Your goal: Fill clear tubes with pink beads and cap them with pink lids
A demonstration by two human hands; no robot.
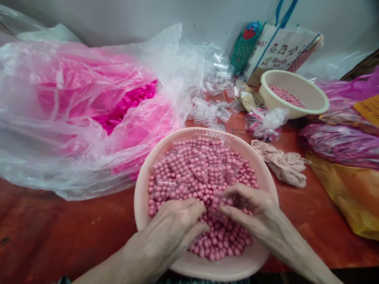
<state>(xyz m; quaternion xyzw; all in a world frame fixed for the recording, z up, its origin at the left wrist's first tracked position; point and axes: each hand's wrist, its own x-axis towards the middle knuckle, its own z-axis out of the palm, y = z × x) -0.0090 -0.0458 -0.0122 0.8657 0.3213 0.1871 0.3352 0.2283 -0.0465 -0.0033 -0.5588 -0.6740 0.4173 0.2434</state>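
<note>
A wide pale pink basin [209,274] holds many round pink beads [218,240]. Several small clear cases filled with beads [178,163] lie on top of them. Over the front left of the heap, my left hand [176,221] is curled, its fingertips down among the beads; what they hold, if anything, is hidden. At the right, the thumb and fingers of my right hand [254,206] pinch a clear case [219,205] with pink beads in it, low over the heap.
Plastic bags with bright pink pieces [126,107] cover the left. Behind the basin lie empty clear cases [213,108]. A cream bowl [318,100], a crumpled cloth [285,163], a yellow bag [353,198] and purple bags [345,142] are on the right.
</note>
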